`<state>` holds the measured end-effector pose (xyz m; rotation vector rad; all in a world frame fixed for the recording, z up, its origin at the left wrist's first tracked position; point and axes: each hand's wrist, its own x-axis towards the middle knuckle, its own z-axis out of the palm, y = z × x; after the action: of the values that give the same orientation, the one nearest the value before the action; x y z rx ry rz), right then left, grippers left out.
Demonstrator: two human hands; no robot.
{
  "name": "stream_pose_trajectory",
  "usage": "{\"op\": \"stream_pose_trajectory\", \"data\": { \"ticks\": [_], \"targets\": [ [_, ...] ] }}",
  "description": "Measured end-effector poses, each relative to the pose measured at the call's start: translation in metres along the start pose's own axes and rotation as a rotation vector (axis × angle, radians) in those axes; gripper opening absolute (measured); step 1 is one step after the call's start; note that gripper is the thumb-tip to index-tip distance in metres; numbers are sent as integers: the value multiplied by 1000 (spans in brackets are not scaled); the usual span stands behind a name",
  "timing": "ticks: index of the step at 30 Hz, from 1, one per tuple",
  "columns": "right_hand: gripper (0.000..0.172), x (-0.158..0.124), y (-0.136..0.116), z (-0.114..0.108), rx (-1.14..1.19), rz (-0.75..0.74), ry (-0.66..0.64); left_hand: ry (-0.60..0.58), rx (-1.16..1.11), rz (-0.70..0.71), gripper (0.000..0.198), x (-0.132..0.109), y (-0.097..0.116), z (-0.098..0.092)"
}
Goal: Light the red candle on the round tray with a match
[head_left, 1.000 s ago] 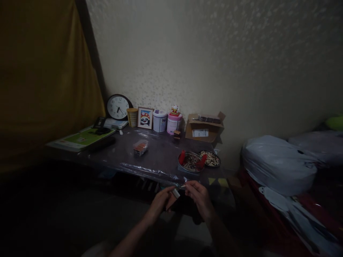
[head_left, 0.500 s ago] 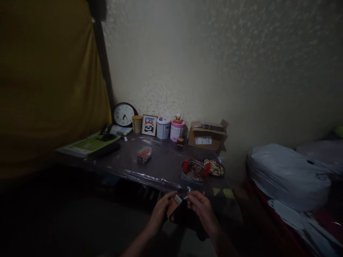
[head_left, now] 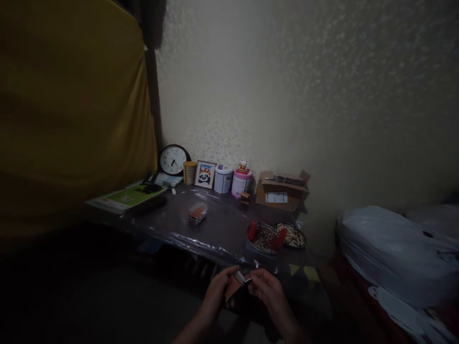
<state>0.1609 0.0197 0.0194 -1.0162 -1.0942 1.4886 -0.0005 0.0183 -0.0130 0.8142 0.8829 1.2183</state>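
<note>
My left hand [head_left: 215,290] is closed around a small brown matchbox [head_left: 234,288], held tilted in front of the table's front edge. A pale inner tray [head_left: 239,276] shows at the upper end of the box. Beside it, my right hand [head_left: 269,290] pinches a thin, pale matchstick [head_left: 247,279] between thumb and fingertips. The stick's tip is at the open end of the box; the dim light hides whether it touches. Beyond my hands, a round dish [head_left: 258,250] holds dark small pieces and two red objects. Light sticks [head_left: 292,234] fill a second dish behind it.
A plastic-wrapped pack of matchboxes [head_left: 197,213] lies on the covered table [head_left: 222,224]. Along the wall stand a clock [head_left: 174,160], a panda picture [head_left: 205,175], two tubs [head_left: 223,179] and an open carton [head_left: 281,193]. A green book [head_left: 132,195] lies left; white bags [head_left: 390,253] are right.
My right hand has brought the matchstick closer to the matchbox's open end. The camera view has shifted, so the table sits slightly lower and further right.
</note>
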Motion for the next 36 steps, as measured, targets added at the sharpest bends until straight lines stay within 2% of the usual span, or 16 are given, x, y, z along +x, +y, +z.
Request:
{"op": "stream_pose_trajectory", "data": {
  "ticks": [10,22,29,32,36],
  "targets": [
    [30,1,0,2,-8,13,-14,53,8,25,40,-4,6,6],
    [26,0,4,-2,-21,6,-96,40,24,44,31,-1,0,2],
    [27,-3,1,3,48,54,-124,28,17,-7,25,-1,-3,4],
    [24,-6,-1,2,85,62,-106,18,-5,22,24,-4,0,6],
    [25,-6,-3,0,91,26,-52,61,-54,-10,23,-6,3,6]
  ]
}}
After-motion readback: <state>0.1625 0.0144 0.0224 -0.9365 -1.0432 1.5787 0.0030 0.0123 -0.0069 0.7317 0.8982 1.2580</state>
